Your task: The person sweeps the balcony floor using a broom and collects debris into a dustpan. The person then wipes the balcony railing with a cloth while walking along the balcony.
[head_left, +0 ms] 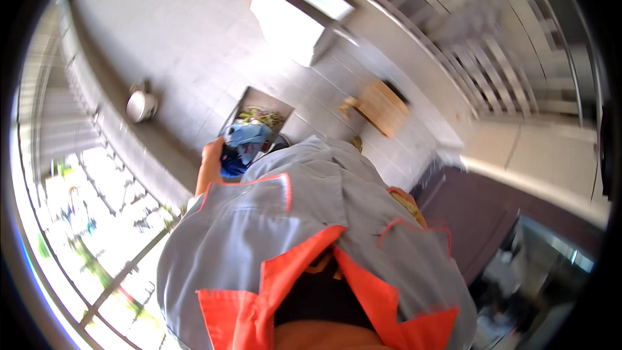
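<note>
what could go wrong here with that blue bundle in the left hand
1. The left hand seems to grip the blue bundle only at one edge, so it might slip or shed pieces onto the tiled floor.
2. The picture is blurred and the grey-and-orange jacket hides the ground ahead; the person may bump the metal bin or the wooden stool.

grey work jacket [311,214] | orange collar & trim | black undershirt

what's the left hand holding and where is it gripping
The left hand grips a bundle of blue cloth at its left edge. The fingers are hidden behind the cloth. The right hand is out of sight behind the grey uniform.
</note>
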The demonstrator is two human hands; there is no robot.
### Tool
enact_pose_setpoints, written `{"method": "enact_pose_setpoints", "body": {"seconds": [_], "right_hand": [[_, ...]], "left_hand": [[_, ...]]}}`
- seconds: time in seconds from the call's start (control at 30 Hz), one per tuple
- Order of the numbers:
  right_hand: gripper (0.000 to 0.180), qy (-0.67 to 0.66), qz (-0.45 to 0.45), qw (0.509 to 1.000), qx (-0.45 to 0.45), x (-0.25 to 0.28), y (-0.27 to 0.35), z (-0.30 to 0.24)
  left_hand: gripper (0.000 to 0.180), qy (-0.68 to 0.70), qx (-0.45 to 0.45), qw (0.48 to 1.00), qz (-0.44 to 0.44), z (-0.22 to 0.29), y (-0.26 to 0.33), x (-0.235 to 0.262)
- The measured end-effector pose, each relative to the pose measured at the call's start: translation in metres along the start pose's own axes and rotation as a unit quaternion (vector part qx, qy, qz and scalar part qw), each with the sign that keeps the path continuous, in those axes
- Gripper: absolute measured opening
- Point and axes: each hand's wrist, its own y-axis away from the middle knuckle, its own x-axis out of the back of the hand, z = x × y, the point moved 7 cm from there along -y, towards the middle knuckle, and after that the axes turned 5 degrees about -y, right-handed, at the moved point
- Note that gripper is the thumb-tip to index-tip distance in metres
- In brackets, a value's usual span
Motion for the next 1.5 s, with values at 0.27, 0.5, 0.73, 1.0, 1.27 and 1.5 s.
{"method": "enact_pose_setpoints", "body": {"seconds": [0.27,0.5,0.73,1.0,1.27,1.5], "right_hand": [[0.026,0.188,-0.14,0.971,-0.033,-0.103,-0.121,-0.169],[0.02,0.317,-0.336,0.886,-0.029,-0.241,-0.236,-0.279],[0.025,0.302,-0.376,0.865,-0.139,-0.34,-0.38,-0.376],[0.046,0.307,-0.398,0.863,-0.045,-0.433,-0.486,-0.473],[0.013,0.404,-0.397,0.824,-0.011,-0.579,-0.584,-0.528],[0.01,0.449,-0.327,0.832,-0.006,-0.655,-0.684,-0.594]], "left_hand": [[0.042,0.068,0.067,0.993,0.073,-0.069,-0.051,0.003],[0.051,0.199,0.142,0.967,0.068,-0.095,-0.062,0.076],[0.045,0.269,0.223,0.928,0.131,-0.097,-0.091,0.14],[0.044,0.353,0.312,0.866,0.168,-0.075,-0.118,0.214],[0.038,0.409,0.355,0.818,0.197,-0.081,-0.205,0.27],[0.044,0.41,0.352,0.819,0.193,-0.07,-0.3,0.343]]}}
